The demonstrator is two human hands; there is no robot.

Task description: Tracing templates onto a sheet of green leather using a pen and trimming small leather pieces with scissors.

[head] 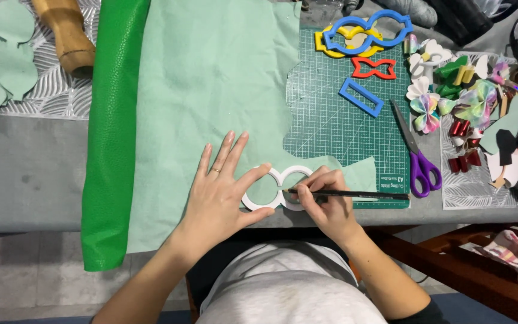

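Right-hand fingers (314,191) pinch a dark pencil (355,194), its tip against the white two-ring template (274,188). The left hand (220,195) lies spread flat, fingers open, pinning that template to the pale green sheet (211,78) near the bench (25,174) edge; purple-handled scissors (416,157) rest right, on the cutting mat (337,120)

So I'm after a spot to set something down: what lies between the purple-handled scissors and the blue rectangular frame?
In the head view, only bare green cutting mat lies between the blue rectangular frame and the scissors; the scissor blades' tip nearly reaches the frame.
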